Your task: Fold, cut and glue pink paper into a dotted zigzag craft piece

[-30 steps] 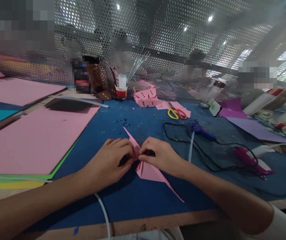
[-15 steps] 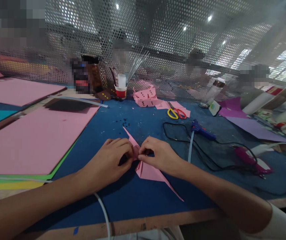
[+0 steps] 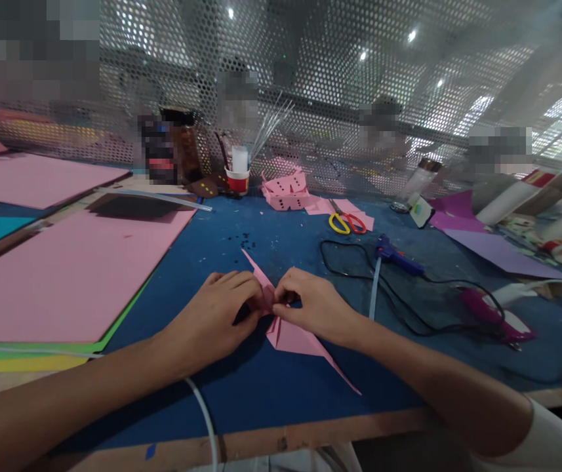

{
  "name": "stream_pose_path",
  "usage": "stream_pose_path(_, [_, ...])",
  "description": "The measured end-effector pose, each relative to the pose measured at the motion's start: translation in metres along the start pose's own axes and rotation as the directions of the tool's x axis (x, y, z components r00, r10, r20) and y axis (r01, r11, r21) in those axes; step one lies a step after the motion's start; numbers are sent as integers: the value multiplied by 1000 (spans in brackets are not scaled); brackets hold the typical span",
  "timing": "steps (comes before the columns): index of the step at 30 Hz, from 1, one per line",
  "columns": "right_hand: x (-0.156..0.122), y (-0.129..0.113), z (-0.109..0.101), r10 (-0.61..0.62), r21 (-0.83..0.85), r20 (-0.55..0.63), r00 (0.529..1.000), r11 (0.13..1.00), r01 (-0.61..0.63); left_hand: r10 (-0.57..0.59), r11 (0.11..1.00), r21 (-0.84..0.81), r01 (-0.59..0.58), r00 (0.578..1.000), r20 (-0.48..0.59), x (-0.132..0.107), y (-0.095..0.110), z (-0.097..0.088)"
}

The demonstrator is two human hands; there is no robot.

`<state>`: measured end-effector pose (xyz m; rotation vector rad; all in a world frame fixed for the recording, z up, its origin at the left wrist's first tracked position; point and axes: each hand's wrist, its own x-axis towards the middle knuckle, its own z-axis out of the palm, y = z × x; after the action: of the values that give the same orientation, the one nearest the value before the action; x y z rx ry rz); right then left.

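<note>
A folded pink paper piece [image 3: 296, 338] with long pointed ends lies on the blue table mat [image 3: 261, 387] in front of me. My left hand [image 3: 214, 318] and my right hand [image 3: 310, 305] meet over its middle. Both pinch the paper with bent fingers, fingertips touching at the fold. One pointed tip [image 3: 254, 262] sticks out beyond my hands, another runs toward the near table edge.
Large pink sheets [image 3: 64, 275] over green and yellow ones lie at left. Yellow-and-red scissors [image 3: 347, 224], a blue glue gun [image 3: 399, 259] with black cable, a magenta glue gun [image 3: 492, 314], pink cut pieces [image 3: 285, 191] and a red cup [image 3: 238, 180] lie beyond. A perforated metal screen [image 3: 340, 85] closes the back.
</note>
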<state>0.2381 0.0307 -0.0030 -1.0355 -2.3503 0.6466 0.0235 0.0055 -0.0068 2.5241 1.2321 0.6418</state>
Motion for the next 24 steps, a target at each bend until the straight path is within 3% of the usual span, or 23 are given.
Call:
stream_pose_path(5, [0,1,1,4,22,3,1000,1000,-4,59,997,42,-59,998,-10,-1,0,-2])
stream_pose_path(13, [0,2,0,19,12,26,999,1000,-19,267,942,218,-256,964,-21,-5,-3,-5])
stream_pose_path(24, [0,2,1,23,3,21,1000,1000,-23,357,883,319,-344,934,19,-16,-9,-4])
